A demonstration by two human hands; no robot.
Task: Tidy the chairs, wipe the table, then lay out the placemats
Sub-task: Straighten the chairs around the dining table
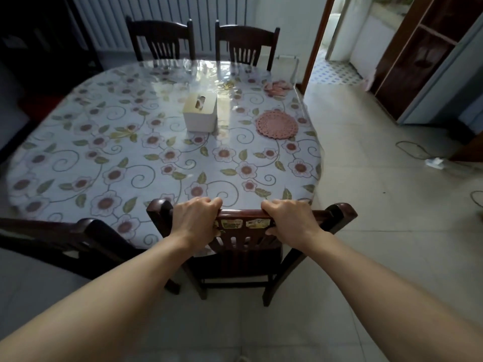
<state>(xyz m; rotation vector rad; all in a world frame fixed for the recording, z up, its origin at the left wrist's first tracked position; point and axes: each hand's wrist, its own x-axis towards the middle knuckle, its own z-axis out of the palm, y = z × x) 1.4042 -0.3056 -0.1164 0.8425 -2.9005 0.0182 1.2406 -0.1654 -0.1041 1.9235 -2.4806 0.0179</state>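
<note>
Gripping the chair (243,246) top rail, left hand (194,218) and right hand (288,220) curl closed at the table (78,142).

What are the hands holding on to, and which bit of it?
Both hands grip one chair by the top rail of its back: the left hand near the left end, the right hand toward the right end.
</note>
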